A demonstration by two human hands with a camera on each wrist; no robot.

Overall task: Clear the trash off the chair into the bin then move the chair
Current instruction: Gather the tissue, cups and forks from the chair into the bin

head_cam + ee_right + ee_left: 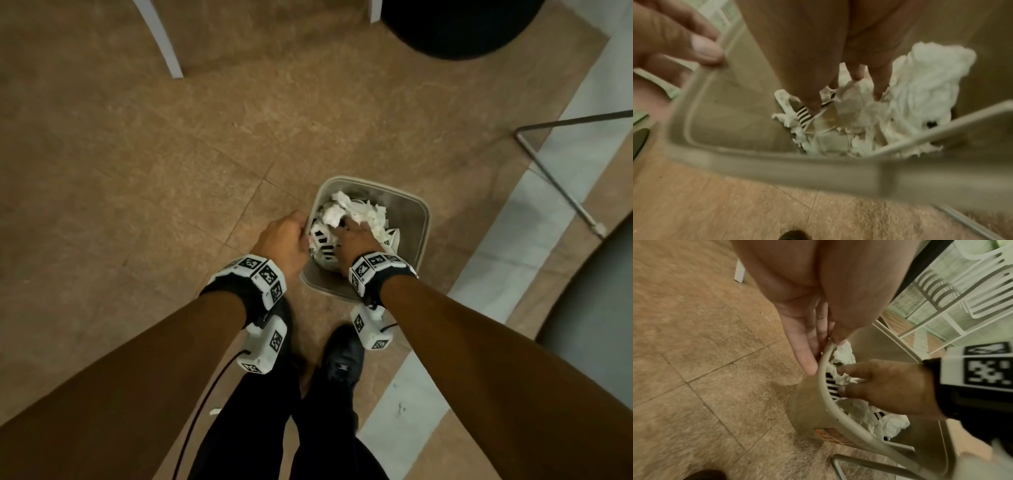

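A: Starting at the left, what's there?
B: Brown tiled floor point(120, 154), and at the top edge a white chair leg point(164, 37). Only legs show, so I can't tell whether the seat holds anything.

A: And the left hand point(286, 243)?
B: It grips the bin point(419, 219) by its left rim. The left wrist view shows the fingers point(803, 344) straight down the outside wall and the thumb over the rim on the inside, so the rim is pinched between them.

A: Where is the trash?
B: In the bin. Crumpled white paper point(356, 210) fills much of it, with a black-and-white striped wrapper point(322, 241) against the left inner wall, under the paper.

A: The right hand point(356, 236)?
B: Down inside the bin, fingers point(813, 104) extended onto the paper and the wrapper. They look fairly straight, pressing rather than curled round anything; the right wrist view is blurred, though.

A: What's further right?
B: A thin metal frame point(555, 178) stands on the floor beyond the bin, across a pale stripe in the tiles. Below the hands, a black shoe point(342, 359) is planted just beside the bin. Both wrists wear marker-covered bands.
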